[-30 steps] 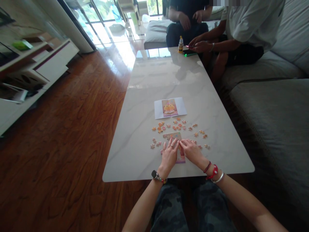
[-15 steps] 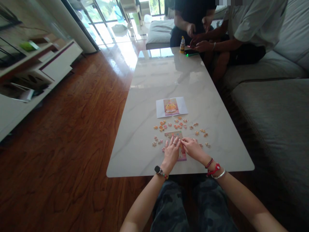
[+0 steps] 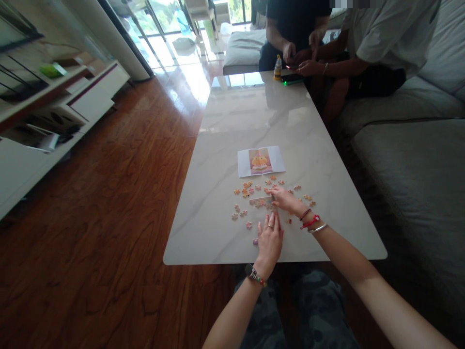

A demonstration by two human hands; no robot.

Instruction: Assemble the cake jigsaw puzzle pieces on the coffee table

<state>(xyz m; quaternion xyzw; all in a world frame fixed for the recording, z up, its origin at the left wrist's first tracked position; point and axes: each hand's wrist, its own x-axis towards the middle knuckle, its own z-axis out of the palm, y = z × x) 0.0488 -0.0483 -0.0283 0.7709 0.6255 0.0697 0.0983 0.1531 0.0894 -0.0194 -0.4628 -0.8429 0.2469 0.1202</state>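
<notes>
My left hand (image 3: 269, 238) lies flat with its fingers stretched forward, over the lower part of a small puzzle board (image 3: 262, 199) and hiding much of it. My right hand (image 3: 286, 200) reaches across the board's upper right corner, thumb apart from the stretched fingers. Its fingertips are at a cluster of loose orange and pink jigsaw pieces (image 3: 271, 186); whether one is touched is too small to tell. A pink piece (image 3: 249, 225) lies left of my left hand, and a purplish piece (image 3: 255, 241) sits close beside that hand.
A folded picture sheet (image 3: 260, 161) lies beyond the pieces on the white marbled table (image 3: 218, 145). More pieces (image 3: 239, 212) are scattered left and right. At the far end stand a small yellow-capped bottle (image 3: 278, 68) and a dark phone-like object (image 3: 292, 79). Two people sit by the grey sofa (image 3: 410, 145).
My right hand has moved from the board up and away to the loose pieces. My left hand has slid down and to the right over the board. The view has shifted slightly.
</notes>
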